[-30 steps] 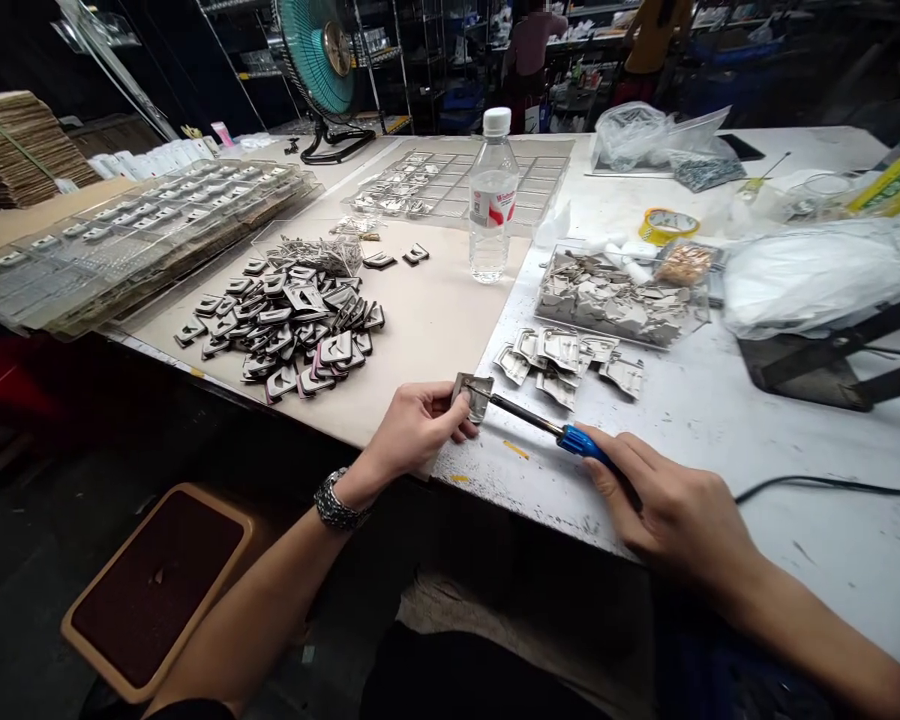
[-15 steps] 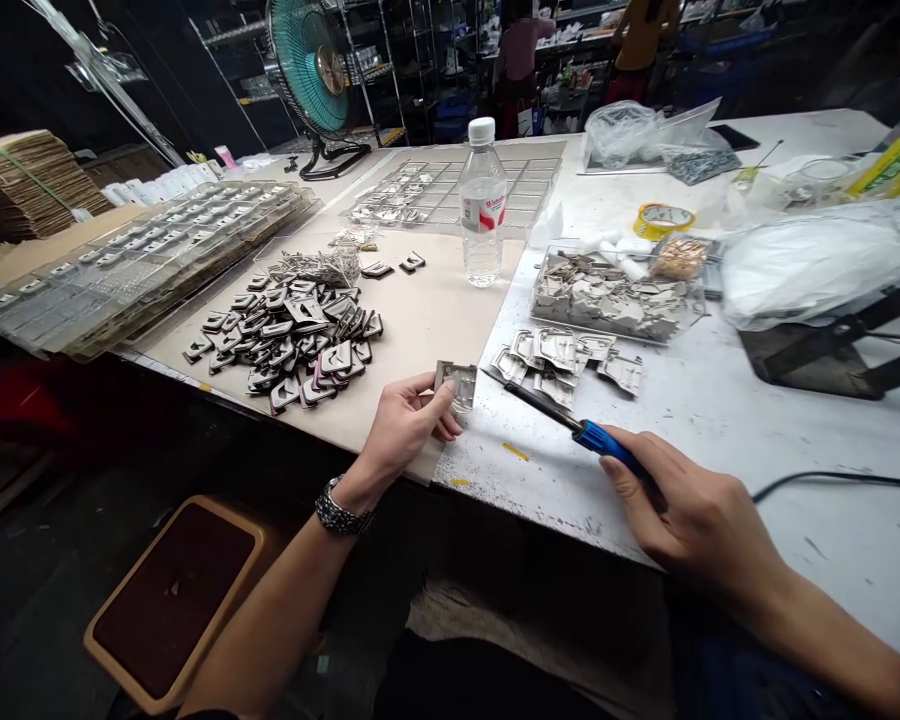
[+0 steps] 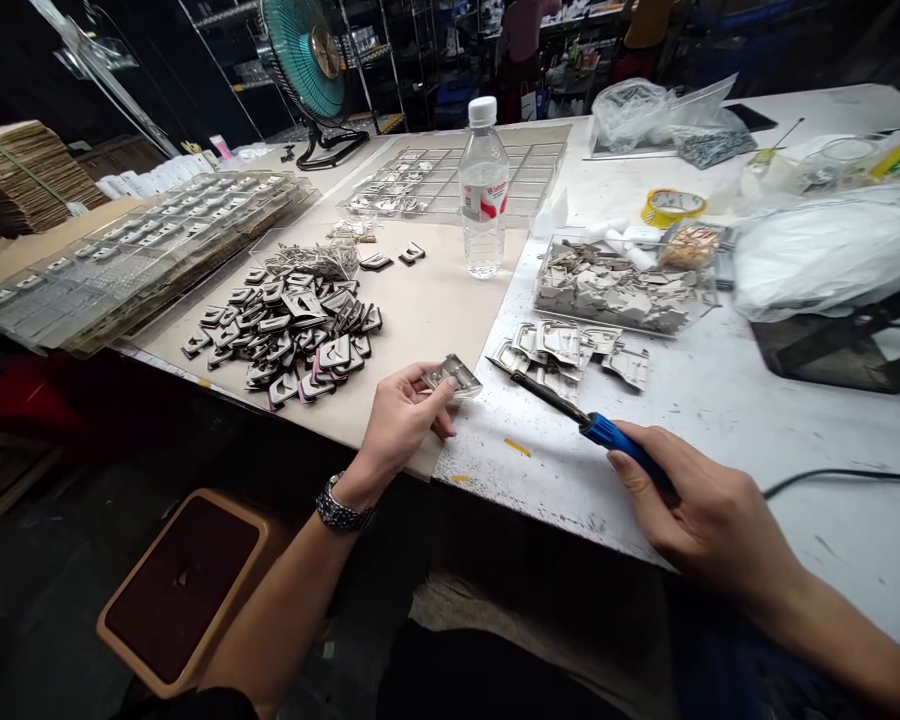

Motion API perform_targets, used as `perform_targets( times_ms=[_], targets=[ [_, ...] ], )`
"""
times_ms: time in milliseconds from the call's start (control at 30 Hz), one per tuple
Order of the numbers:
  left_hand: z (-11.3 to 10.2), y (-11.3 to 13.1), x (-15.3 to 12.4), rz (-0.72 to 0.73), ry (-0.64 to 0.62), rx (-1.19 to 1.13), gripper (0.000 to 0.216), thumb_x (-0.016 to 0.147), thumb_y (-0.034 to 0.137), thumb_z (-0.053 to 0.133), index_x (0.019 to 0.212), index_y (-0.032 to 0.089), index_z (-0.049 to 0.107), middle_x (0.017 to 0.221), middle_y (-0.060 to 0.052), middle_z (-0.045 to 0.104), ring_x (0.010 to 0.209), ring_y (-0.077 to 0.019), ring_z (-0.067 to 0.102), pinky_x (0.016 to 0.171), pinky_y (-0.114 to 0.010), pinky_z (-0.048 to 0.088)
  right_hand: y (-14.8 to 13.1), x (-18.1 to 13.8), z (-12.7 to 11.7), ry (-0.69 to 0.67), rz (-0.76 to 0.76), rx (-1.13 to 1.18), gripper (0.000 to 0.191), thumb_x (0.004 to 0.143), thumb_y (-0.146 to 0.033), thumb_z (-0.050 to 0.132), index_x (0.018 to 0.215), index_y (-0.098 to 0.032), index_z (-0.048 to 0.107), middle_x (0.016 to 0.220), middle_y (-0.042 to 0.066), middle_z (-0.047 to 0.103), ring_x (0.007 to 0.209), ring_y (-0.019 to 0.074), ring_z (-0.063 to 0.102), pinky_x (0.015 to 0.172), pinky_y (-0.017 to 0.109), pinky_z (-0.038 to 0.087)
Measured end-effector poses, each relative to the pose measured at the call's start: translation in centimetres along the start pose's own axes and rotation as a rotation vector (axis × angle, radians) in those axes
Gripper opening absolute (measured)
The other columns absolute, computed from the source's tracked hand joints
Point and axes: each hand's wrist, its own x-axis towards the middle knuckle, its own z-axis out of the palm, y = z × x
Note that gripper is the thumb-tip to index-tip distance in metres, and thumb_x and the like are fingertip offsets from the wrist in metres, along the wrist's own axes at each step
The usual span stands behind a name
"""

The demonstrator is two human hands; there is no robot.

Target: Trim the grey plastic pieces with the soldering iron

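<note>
Between thumb and fingers, my left hand point(image 3: 409, 415) grips a small flat metallic-looking plate point(image 3: 454, 376), held tilted above the table's front edge. My right hand point(image 3: 690, 495) is wrapped round the blue handle of a soldering iron point(image 3: 596, 428). The iron's dark tip points left, a short way from the plate and apart from it. Just behind the tip lies a small group of similar silver-grey plates point(image 3: 559, 343). Left of my left hand spreads a heap of dark-edged, silver-faced pieces point(image 3: 300, 320).
A clear tray of grey flat pieces point(image 3: 622, 285) stands behind the plates. Nearby are a water bottle point(image 3: 484, 190), yellow tape point(image 3: 673, 207) and a white plastic bag point(image 3: 832, 250). Stacked clear trays point(image 3: 142, 240) and a fan point(image 3: 311, 60) occupy the left. A stool point(image 3: 187, 590) stands below.
My left hand has turned the plate from nearly upright to a flatter tilt. My right hand keeps hold of the soldering iron, nearly still. The view has shifted slightly.
</note>
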Motion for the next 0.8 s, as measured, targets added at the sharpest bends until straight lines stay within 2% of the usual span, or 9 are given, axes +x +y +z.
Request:
perform_targets(
  times_ms=[233, 467, 600, 800],
  targets=[
    [0.31, -0.50, -0.13, 0.036, -0.028, 0.035, 0.035, 0.098, 0.042, 0.084, 0.117, 0.014, 0.079, 0.064, -0.001, 0.076, 0.050, -0.0157, 0.071, 0.048, -0.023, 0.059, 0.11, -0.13, 0.31, -0.032, -0.065, -0.144, 0.030, 0.115, -0.032, 0.055, 0.141, -0.020, 0.065, 0.110, 0.006, 0.081, 0.079, 0.0213, 0.078, 0.056, 0.032, 0.048],
    [0.53, -0.47, -0.07, -0.008, -0.105, 0.049, 0.041, 0.102, 0.046, 0.077, 0.126, 0.012, 0.076, 0.068, -0.005, 0.080, 0.059, -0.0207, 0.080, 0.057, -0.027, 0.067, -0.06, -0.21, 0.49, -0.069, -0.101, -0.246, 0.033, 0.115, -0.034, 0.054, 0.143, -0.020, 0.065, 0.105, 0.005, 0.081, 0.073, 0.0208, 0.075, 0.052, 0.035, 0.042],
    [0.67, -0.26, 0.04, -0.035, -0.126, 0.030, 0.044, 0.100, 0.047, 0.080, 0.125, 0.011, 0.075, 0.064, -0.005, 0.078, 0.054, -0.0204, 0.077, 0.053, -0.027, 0.065, -0.19, -0.15, 0.55, -0.067, -0.102, -0.268, 0.033, 0.114, -0.033, 0.056, 0.142, -0.020, 0.068, 0.104, 0.004, 0.081, 0.071, 0.0201, 0.074, 0.053, 0.036, 0.041],
    [0.85, -0.02, 0.11, -0.040, -0.128, -0.001, 0.042, 0.096, 0.048, 0.084, 0.113, 0.011, 0.076, 0.058, -0.001, 0.072, 0.045, -0.0162, 0.070, 0.046, -0.023, 0.058, -0.33, -0.04, 0.63, -0.049, -0.101, -0.286, 0.032, 0.115, -0.035, 0.055, 0.139, -0.019, 0.070, 0.100, 0.004, 0.080, 0.067, 0.0188, 0.071, 0.052, 0.036, 0.038]
  ],
)
